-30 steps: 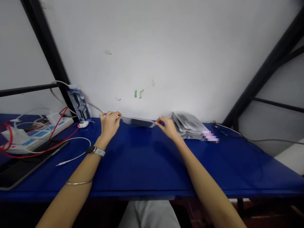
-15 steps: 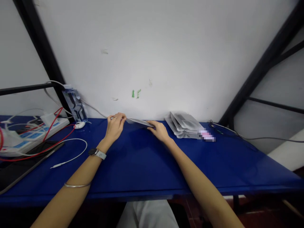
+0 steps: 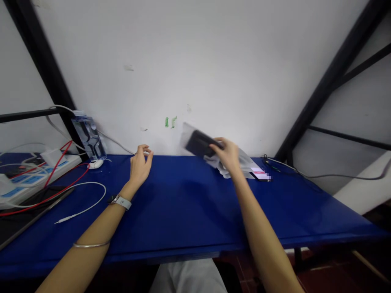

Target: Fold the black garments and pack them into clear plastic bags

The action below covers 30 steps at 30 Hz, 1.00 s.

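Note:
My right hand (image 3: 227, 154) grips a translucent pouch (image 3: 188, 133) with a dark, flat rectangular item (image 3: 200, 143) showing in it. The pouch is raised off the table, tilted and blurred by motion; what the dark item is I cannot make out. Partly behind my right hand lies a stack of similar translucent pouches (image 3: 244, 162). My left hand (image 3: 141, 162) is at the back of the table, near the wall, its fingers loosely bent and apart with nothing in them.
On the blue table (image 3: 183, 219), a power strip (image 3: 39, 175) with red and white cables lies at left, beside a dark flat slab (image 3: 27, 219). A bottle (image 3: 88, 136) and a small white case (image 3: 95, 164) stand near the wall. A lit phone (image 3: 259, 174) lies by the stack.
My left hand has let go of the pouch and moved slightly left. My right hand has lifted the pouch and carried it right, toward the stack, tipping it so the dark item shows.

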Each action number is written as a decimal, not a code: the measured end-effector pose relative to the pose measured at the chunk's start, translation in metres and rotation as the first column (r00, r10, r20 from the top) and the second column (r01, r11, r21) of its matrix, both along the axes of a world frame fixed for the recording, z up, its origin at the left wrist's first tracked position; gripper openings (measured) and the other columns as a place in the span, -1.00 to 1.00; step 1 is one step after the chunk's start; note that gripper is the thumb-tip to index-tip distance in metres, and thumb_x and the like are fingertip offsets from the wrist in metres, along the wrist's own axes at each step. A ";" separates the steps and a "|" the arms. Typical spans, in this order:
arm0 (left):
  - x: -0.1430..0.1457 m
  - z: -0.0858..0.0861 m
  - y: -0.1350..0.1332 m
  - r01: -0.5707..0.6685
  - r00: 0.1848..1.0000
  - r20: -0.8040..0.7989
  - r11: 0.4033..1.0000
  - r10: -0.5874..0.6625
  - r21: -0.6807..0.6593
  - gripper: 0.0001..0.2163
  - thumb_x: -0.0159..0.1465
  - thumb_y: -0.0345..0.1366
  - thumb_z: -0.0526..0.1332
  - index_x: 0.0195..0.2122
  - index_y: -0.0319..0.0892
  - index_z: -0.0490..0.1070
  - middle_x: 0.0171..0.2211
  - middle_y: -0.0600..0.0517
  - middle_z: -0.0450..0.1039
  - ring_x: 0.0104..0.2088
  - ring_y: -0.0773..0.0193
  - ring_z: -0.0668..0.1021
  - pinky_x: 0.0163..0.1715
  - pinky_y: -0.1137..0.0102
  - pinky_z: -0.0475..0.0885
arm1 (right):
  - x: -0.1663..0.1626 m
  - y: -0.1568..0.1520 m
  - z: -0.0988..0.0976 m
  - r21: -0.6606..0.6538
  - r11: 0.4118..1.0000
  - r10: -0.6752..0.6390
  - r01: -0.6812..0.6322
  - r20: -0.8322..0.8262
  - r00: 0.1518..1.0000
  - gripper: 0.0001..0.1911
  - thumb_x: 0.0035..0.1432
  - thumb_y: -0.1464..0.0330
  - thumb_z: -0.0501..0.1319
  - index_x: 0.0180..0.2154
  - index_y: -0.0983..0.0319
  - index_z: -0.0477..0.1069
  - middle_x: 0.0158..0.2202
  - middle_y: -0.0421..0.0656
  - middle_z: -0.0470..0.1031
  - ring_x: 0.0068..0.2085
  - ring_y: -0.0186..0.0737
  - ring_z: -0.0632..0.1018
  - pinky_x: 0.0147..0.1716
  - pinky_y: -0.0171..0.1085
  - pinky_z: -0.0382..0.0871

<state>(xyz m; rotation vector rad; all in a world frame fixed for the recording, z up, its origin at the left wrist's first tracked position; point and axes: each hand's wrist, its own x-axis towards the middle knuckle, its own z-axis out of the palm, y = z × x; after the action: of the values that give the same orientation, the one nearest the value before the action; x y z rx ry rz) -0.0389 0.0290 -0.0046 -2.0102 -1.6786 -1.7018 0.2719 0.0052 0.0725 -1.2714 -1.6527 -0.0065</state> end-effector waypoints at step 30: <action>0.007 -0.004 -0.004 0.031 0.967 -0.246 0.990 -0.066 -0.141 -0.78 0.31 -0.23 0.00 -0.08 -0.11 0.29 -0.31 0.02 0.56 -0.26 0.17 0.59 -0.23 0.35 0.37 | 0.080 0.052 -0.032 -0.338 0.815 -0.170 0.471 0.637 0.752 -0.43 0.31 -0.02 -0.24 0.19 -0.08 0.26 0.29 -0.18 0.20 0.26 0.15 0.20 0.15 0.30 -0.02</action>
<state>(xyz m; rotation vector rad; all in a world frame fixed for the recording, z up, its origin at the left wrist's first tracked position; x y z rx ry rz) -0.0315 0.0249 -0.0090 -2.2317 -1.7126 -1.3078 0.3516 0.0575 0.0401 -2.1109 -1.9875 -0.2429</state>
